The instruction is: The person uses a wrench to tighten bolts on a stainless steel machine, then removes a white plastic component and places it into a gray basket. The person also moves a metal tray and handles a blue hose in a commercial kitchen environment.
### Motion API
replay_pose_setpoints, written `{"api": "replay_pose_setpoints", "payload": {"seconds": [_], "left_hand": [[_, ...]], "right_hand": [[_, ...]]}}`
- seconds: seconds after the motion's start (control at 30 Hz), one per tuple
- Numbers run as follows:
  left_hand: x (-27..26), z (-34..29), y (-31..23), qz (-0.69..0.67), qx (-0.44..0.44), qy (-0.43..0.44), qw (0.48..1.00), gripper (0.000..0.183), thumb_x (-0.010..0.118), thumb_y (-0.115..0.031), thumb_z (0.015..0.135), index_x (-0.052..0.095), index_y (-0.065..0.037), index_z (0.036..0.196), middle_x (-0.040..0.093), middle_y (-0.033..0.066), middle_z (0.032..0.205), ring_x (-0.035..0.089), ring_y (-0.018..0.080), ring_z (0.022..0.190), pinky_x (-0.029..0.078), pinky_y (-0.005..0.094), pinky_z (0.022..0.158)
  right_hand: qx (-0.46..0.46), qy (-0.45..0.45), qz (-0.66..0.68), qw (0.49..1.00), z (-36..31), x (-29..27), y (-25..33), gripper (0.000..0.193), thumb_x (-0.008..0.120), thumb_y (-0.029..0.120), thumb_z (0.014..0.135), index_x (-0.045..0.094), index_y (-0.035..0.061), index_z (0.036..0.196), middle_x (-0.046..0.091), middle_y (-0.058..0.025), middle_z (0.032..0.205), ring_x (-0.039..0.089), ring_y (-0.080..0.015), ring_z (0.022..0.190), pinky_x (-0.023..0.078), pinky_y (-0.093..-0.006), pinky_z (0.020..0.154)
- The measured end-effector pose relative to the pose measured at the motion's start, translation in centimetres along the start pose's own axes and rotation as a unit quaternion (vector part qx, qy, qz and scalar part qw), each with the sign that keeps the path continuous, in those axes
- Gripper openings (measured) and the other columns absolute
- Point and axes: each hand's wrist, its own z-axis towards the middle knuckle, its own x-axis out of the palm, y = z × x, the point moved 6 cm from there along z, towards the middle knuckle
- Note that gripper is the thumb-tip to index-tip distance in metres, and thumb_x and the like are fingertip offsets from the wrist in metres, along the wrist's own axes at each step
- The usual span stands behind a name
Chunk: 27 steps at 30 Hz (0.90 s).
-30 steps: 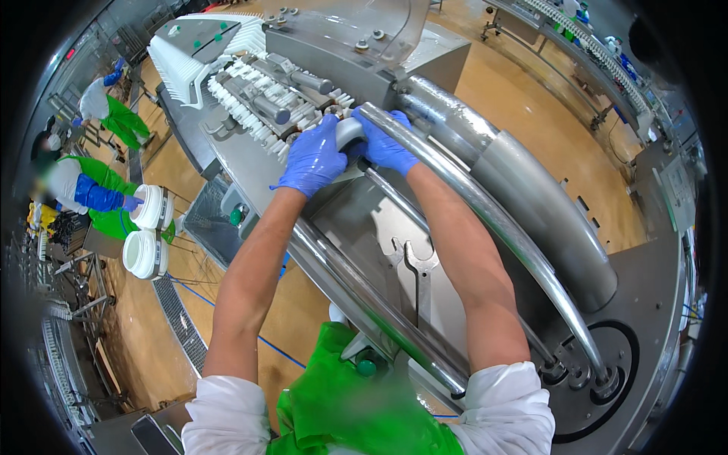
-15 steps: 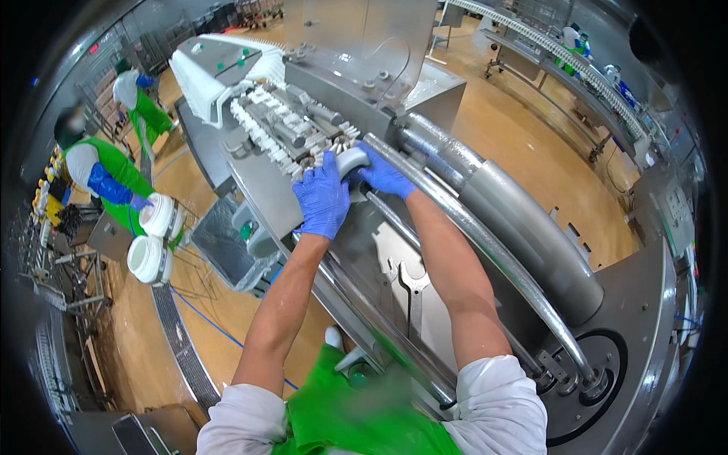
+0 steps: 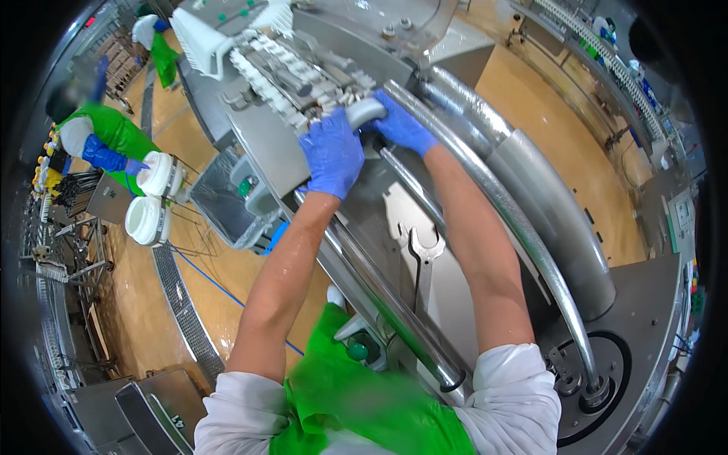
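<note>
1. The curved grey fitting point(image 3: 365, 112) sat at the near edge of the steel machine deck point(image 3: 267, 148), toward its right side, where the open trough point(image 3: 364, 193) began.
2. The hands were close together, one at each end of that piece: the left hand point(image 3: 332, 152) against its left end, the right hand point(image 3: 404, 125) at its right. Fingertips were hidden, so I could not tell whether either was fully closed on it.
3. Placing a hand at each end probably balanced the load and steadied the piece against tipping. Both forearms reached straight over the trough, likely because the fitting lay at its far end.
4. The fitting looked smooth and dull, rounded like a short arch; its material was uncertain.
5. Just beyond it, white toothed rows point(image 3: 262, 76) ran along the deck, apparently plastic, their repeated narrow teeth contrasting with the flat steel.
6. A long polished bar point(image 3: 493, 182) bowed past the right forearm, its bend perhaps exaggerated by the lens. Farther right lay a thick, satin-grey cylinder point(image 3: 561, 220).
7. Inside the trough, a fork-headed wrench point(image 3: 425, 262) rested on a pale flat plate point(image 3: 451, 292), presumably kept within reach there.
</note>
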Motion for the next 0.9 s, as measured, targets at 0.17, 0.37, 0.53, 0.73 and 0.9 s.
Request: {"api": "replay_pose_setpoints", "payload": {"seconds": [0.17, 0.37, 0.53, 0.73, 0.9], "left_hand": [[-1.1, -2.6, 1.1, -0.081, -0.064, -0.019, 0.994, 0.058, 0.064, -0.036, 0.083, 0.047, -0.002, 0.127, 0.060, 0.0202, 0.113, 0.056, 0.0380, 0.104, 0.042, 0.0498, 0.084], [2.7, -3.7, 2.0, -0.323, -0.176, -0.085, 0.926, 0.049, 0.064, -0.032, 0.085, 0.046, 0.000, 0.119, 0.061, 0.0268, 0.095, 0.060, 0.0435, 0.086, 0.046, 0.0501, 0.077], [5.0, -3.4, 1.7, -0.479, -0.205, -0.132, 0.844, 0.043, 0.064, -0.021, 0.086, 0.043, 0.000, 0.118, 0.061, 0.0265, 0.096, 0.061, 0.0428, 0.088, 0.048, 0.0463, 0.077], [4.6, -3.8, 1.3, -0.404, -0.206, -0.155, 0.878, 0.042, 0.063, -0.019, 0.086, 0.043, -0.002, 0.118, 0.062, 0.0244, 0.099, 0.063, 0.0421, 0.088, 0.049, 0.0459, 0.075], [4.7, -3.7, 1.6, -0.418, -0.208, -0.111, 0.877, 0.041, 0.063, -0.021, 0.085, 0.043, -0.003, 0.116, 0.062, 0.0252, 0.098, 0.062, 0.0432, 0.088, 0.049, 0.0472, 0.076]], "right_hand": [[-0.014, -0.030, 0.060, 0.998, -1.8, -2.0, 3.0, 0.049, 0.073, 0.024, 0.080, 0.054, 0.0062, 0.122, 0.061, -0.0178, 0.109, 0.060, -0.0295, 0.103, 0.046, -0.0407, 0.091], [-0.014, -0.022, 0.001, 1.000, -1.7, -2.4, 3.6, 0.053, 0.074, 0.028, 0.080, 0.052, 0.0046, 0.121, 0.061, -0.0213, 0.106, 0.062, -0.0339, 0.097, 0.048, -0.0423, 0.085], [-0.028, -0.002, -0.004, 1.000, -1.2, -2.0, 3.4, 0.052, 0.075, 0.024, 0.079, 0.050, 0.0037, 0.119, 0.061, -0.0209, 0.104, 0.062, -0.0310, 0.097, 0.048, -0.0412, 0.084], [0.018, -0.017, 0.089, 0.996, -1.7, -2.2, 4.0, 0.051, 0.074, 0.019, 0.076, 0.051, 0.0033, 0.119, 0.060, -0.0216, 0.105, 0.061, -0.0360, 0.100, 0.048, -0.0422, 0.085], [-0.016, 0.001, 0.015, 1.000, -1.9, -2.9, 5.1, 0.058, 0.077, 0.027, 0.074, 0.051, 0.0043, 0.121, 0.059, -0.0220, 0.110, 0.058, -0.0377, 0.103, 0.047, -0.0435, 0.087]]}}
